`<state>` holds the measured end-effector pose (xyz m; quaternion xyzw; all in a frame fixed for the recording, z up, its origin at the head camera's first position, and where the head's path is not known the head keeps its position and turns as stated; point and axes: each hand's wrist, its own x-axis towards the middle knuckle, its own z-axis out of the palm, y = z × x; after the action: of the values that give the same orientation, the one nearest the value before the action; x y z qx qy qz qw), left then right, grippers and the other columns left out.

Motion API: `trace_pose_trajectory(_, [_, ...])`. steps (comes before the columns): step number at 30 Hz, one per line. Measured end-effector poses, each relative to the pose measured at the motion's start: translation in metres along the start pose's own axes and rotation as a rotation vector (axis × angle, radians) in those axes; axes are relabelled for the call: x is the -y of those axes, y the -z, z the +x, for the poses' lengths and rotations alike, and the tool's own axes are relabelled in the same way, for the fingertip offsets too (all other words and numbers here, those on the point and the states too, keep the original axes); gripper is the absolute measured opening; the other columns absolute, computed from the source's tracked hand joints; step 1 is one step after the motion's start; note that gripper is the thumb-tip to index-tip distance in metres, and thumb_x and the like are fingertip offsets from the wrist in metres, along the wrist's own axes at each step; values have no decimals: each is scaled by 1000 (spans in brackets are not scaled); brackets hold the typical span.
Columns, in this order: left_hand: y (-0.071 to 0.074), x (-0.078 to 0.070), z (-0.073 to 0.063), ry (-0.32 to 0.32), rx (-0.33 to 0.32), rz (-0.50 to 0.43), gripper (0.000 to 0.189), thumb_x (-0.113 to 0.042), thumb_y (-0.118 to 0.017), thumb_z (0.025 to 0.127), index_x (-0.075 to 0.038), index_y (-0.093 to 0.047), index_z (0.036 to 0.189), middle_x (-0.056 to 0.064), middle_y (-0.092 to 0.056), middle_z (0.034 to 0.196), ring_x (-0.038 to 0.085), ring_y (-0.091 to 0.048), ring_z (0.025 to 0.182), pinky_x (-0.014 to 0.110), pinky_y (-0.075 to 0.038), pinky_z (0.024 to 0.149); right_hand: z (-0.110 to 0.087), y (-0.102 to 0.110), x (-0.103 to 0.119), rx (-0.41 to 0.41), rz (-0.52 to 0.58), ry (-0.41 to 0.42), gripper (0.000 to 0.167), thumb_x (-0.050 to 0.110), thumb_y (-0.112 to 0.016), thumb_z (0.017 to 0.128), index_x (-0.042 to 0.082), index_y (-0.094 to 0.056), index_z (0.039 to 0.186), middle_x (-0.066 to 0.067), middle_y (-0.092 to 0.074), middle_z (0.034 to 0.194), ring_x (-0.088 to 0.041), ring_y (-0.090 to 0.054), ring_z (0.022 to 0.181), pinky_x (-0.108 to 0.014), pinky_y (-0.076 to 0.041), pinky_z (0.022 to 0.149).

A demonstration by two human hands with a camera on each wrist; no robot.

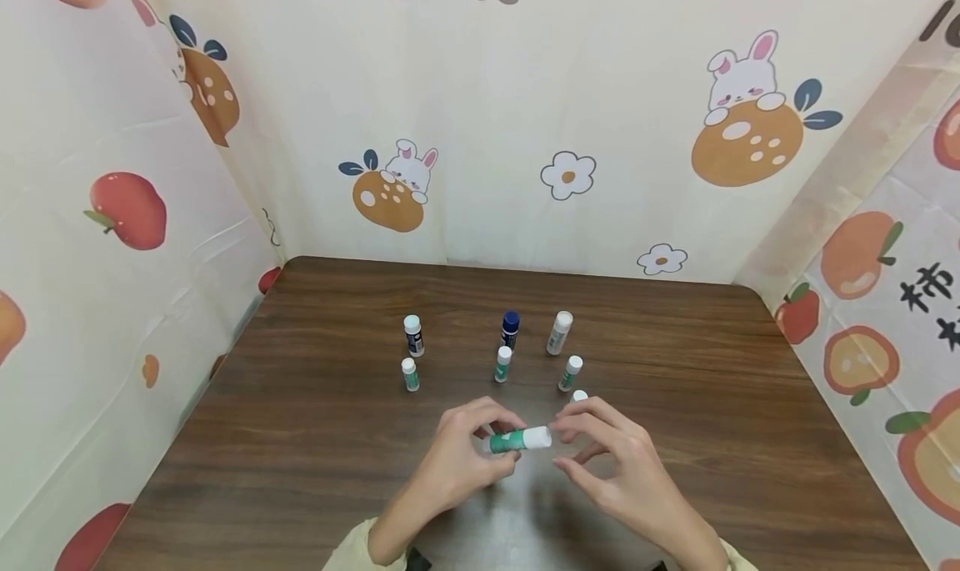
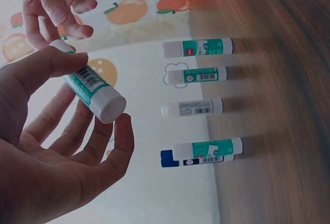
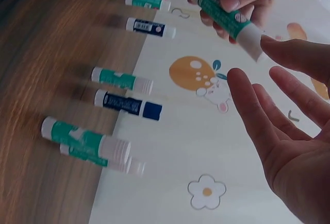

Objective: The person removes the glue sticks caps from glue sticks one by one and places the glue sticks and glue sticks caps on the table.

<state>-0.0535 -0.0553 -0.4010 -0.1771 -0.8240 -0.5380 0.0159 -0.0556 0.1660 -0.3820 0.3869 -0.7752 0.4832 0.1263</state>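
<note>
My left hand (image 1: 467, 453) grips a green glue stick (image 1: 510, 441) with a white cap, thumb on one side and fingers on the other. The stick lies tilted above the table, its cap pointing towards my right hand (image 1: 626, 463). That right hand has its fingers spread and loosely bent, holding nothing, with the fingertips close to the cap. In the right wrist view the right thumb (image 3: 294, 54) overlaps the cap end. Barcode print shows on the held glue stick (image 2: 88, 84) in the left wrist view.
Several glue sticks stand upright on the brown wooden table (image 1: 300, 404): a dark-blue one with a pale cap (image 1: 414, 338), a navy-capped one (image 1: 510, 325), a white one (image 1: 559, 334), and green ones (image 1: 502, 365). Another white cap (image 1: 579, 396) shows behind my right hand. A printed curtain (image 1: 480, 96) surrounds the table.
</note>
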Motion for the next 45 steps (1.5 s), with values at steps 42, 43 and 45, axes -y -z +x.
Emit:
trace_pose_trajectory(42, [16,-1,-2,-49,-21,46,26,-4,-79,71,-17,-70,91,-12,-63,86,6,-57,74,27,-53,69,19,-14,3,-19,-14,41,37,-14,-78,62,8,-67,90,-6,-60,94,-16,-60,79,-16,-50,56])
trace_pose_trajectory(43, [16,0,-3,-48,-25,37,26,-3,-79,71,-17,-70,91,-12,-63,86,6,-57,75,27,-53,69,18,-13,2,-20,-14,41,38,-14,-78,62,9,-67,90,-5,-60,94,-16,-60,79,-16,-50,56])
trace_pose_trajectory(45, [16,2,-3,-47,-35,19,27,-2,-79,70,-17,-69,91,-12,-64,86,7,-58,75,28,-54,69,17,-12,2,-25,-17,37,39,-14,-78,62,10,-67,90,-5,-60,93,-15,-60,79,-16,-50,55])
